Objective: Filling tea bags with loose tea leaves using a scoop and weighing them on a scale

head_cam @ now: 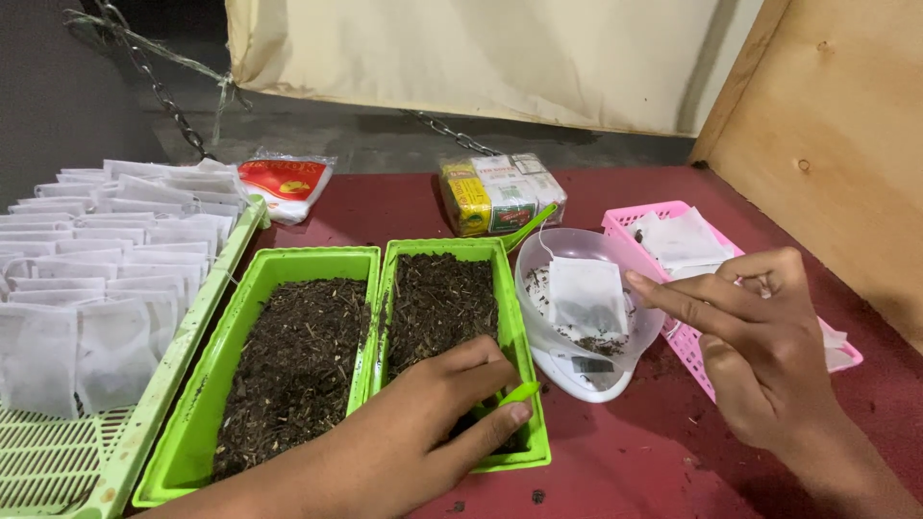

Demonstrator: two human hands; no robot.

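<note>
Sachet (587,295) half-filled, lying in the clear bowl (538,317) near the worktop's middle.
Left hand (437,418) pinched a green scoop (519,392) over the loose-leaf tray (444,327); right hand (760,351) gripped the sachet's string (many finished sachets (106,279) racked at left edge).

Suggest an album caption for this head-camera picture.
Left hand scoops loose tea from a green tray; right hand holds a filter bag.
</note>
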